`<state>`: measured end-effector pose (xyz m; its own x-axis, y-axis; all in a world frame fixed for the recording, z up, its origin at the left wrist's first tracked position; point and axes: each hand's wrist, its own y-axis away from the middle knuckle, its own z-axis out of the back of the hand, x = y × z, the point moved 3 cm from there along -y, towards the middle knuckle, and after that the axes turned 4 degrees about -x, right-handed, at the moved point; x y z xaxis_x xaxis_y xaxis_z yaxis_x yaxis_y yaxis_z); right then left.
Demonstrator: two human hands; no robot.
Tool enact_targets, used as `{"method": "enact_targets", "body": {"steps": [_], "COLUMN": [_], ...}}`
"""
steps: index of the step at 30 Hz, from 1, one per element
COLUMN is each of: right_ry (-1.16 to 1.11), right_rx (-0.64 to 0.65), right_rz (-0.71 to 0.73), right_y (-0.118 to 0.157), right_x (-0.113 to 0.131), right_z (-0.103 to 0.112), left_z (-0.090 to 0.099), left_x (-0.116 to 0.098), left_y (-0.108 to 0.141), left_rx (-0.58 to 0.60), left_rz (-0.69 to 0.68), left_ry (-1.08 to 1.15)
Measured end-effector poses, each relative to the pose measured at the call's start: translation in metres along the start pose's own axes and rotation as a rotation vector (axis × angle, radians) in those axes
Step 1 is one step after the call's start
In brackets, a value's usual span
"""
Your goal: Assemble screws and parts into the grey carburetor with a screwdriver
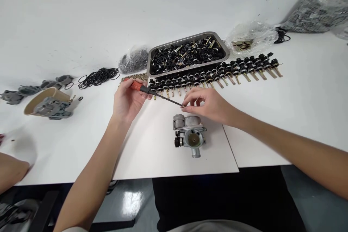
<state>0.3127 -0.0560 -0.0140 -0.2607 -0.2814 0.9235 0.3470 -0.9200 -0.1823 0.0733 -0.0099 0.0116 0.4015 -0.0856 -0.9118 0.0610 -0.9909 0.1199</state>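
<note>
White laminate is all the bench [299,90] offers under the work, and it runs wide from the far edge to the near edge where I sit. Toward the far middle sits a steel tray [187,68] heaped with black parts, and just in front of it a long row of brass-stemmed valves [217,74] stretches toward the right edge. A grey carburetor [189,136] stands near the near edge, on a white sheet, just below my right hand. More grey castings [50,108] lie toward the left edge, with a loose pile of black O-rings [98,77] beyond them.

My left hand [126,99] is closed around the red handle of a small screwdriver [154,92], its dark shaft slanting down to the right. My right hand [210,106] meets the tip, thumb and forefinger pinched together there; whether the fingers [190,102] grip a tiny screw I cannot tell, it is too small to see.

As I judge it, the step is seating something small on the driver's tip. To do it well I would keep the handle hand quiet, let the right fingers do the fine aligning, and hold the tip above the sheet so a dropped piece stays close to the carburetor. I would keep the shaft steady before lowering it.
</note>
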Motion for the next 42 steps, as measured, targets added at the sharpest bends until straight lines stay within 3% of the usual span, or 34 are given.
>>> {"method": "enact_targets", "body": {"steps": [34, 42], "right_ry": [0.025, 0.069], "right_rx": [-0.013, -0.018], "right_rz": [0.005, -0.046], "right_y": [-0.001, 0.0], "right_x": [-0.002, -0.006], "right_z": [-0.002, -0.001], "left_z": [-0.003, -0.01], "left_x": [-0.001, -0.012], "left_y": [0.001, 0.013], "left_rx": [0.104, 0.219], "left_rz": [-0.08, -0.327], "left_ry": [-0.097, -0.216]}}
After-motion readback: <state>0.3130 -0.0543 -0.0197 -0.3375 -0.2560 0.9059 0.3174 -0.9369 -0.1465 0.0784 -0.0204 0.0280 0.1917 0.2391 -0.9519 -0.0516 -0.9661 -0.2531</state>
